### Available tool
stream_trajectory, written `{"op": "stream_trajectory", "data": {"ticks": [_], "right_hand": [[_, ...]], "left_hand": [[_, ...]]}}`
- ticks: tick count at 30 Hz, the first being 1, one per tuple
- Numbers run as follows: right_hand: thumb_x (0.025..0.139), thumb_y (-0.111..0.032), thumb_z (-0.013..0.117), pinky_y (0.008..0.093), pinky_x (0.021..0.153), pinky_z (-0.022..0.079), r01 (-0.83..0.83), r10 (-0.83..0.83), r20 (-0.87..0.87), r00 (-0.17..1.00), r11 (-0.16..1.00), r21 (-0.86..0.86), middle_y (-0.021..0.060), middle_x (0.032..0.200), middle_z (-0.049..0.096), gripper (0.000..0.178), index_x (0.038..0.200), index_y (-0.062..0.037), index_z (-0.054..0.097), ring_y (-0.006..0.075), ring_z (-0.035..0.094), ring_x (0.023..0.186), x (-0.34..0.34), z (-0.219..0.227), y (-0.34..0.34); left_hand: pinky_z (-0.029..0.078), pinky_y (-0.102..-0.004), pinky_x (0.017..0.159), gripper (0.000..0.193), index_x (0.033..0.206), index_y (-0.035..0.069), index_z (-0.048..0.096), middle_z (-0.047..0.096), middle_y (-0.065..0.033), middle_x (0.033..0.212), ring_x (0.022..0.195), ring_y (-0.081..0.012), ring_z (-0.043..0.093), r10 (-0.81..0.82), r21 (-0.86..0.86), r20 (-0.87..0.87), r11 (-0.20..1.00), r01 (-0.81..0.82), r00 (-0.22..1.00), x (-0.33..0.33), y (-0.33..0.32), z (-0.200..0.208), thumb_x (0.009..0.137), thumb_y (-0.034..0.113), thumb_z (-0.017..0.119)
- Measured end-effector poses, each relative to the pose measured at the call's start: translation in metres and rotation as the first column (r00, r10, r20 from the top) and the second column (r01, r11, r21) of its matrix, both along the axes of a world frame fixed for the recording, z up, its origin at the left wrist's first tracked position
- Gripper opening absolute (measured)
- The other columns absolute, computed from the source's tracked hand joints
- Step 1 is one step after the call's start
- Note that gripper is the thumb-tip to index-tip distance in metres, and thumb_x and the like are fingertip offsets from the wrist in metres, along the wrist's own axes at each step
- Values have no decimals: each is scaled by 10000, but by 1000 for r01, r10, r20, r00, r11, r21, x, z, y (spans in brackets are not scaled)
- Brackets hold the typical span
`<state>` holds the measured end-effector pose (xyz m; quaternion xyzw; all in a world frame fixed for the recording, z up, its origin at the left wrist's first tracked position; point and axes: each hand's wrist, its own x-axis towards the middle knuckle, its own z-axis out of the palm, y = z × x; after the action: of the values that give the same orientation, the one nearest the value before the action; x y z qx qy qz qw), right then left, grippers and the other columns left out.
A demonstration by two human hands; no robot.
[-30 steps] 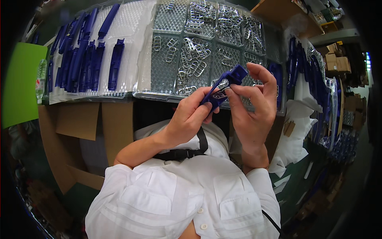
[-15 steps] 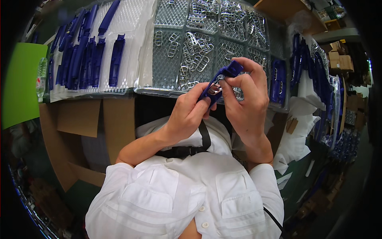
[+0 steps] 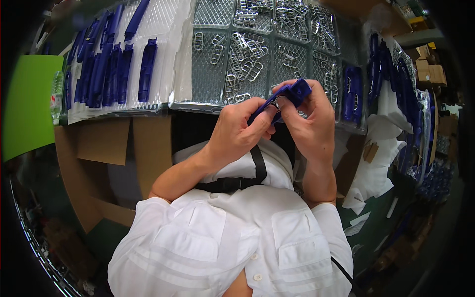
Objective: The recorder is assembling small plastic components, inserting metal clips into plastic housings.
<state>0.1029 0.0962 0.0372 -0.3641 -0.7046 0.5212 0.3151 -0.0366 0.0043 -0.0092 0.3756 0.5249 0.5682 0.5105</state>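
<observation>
A long blue plastic part (image 3: 300,90) is held tilted between both hands, above the near edge of a clear compartment tray (image 3: 198,105). My left hand (image 3: 235,126) grips its lower left end between thumb and fingers. Closed round the upper right end, my right hand (image 3: 316,123) has its thumb laid on the inner side. A small shiny metal piece (image 3: 280,102) shows in the part near the thumbs, mostly covered by them. Several oval metal wire loops (image 3: 246,57) lie heaped in the tray's compartments.
Several blue plastic parts (image 3: 147,69) lie on white foam sheeting at the left. Two more blue parts (image 3: 352,94) sit in the tray's right compartment. An open cardboard box (image 3: 101,141) is below the table edge. A plastic bottle (image 3: 57,94) stands beside a green panel (image 3: 30,99).
The blue part has turned a little, and both hands have shifted slightly. My right fingers have moved from the part's top edge to behind it. The metal piece is now more covered.
</observation>
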Motion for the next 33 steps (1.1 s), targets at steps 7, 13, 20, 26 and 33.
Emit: {"op": "stream_trajectory", "data": {"ticks": [7,13,20,26,33], "right_hand": [[922,77,653,279,860,564,-33,26,126,992,998,50,93,1048,703,191,1093,8,602,140,690,962,-2,-9,7],[904,47,669,373,940,557,-166,135,-545,827,986,-8,239,1230,654,220,1117,-6,652,291,670,1125,14,-20,22],[906,-183,750,473,1059,491,-337,315,-648,693,937,95,312,1306,604,246,1066,3,729,379,619,1240,30,-45,36],[859,-135,755,450,1045,505,-309,210,-665,716,950,-33,283,1241,645,225,1011,29,734,343,660,1163,20,-53,42],[849,-65,752,439,1025,521,-309,159,-679,717,945,-105,256,1245,650,216,1034,43,728,322,660,1143,10,-56,50]], "left_hand": [[510,-243,539,232,937,-16,681,672,-39,676,602,-66,639,13,-34,106,999,-9,994,1,4,-13,1043,178,611],[538,-292,830,409,1353,-17,588,703,-102,1055,915,-161,685,-231,156,-287,946,283,930,-28,-2,26,1028,227,640],[565,-337,846,631,1378,-16,607,693,-173,1181,995,-280,710,99,426,-526,890,161,845,-18,-18,34,788,-15,830],[570,-336,864,604,1306,-11,639,726,-164,1126,998,-258,721,126,389,-456,918,71,881,-18,-15,28,752,3,878],[573,-327,859,529,1248,-18,656,726,-166,1146,998,-243,724,134,343,-471,938,41,872,-23,-8,26,773,27,884]]}}
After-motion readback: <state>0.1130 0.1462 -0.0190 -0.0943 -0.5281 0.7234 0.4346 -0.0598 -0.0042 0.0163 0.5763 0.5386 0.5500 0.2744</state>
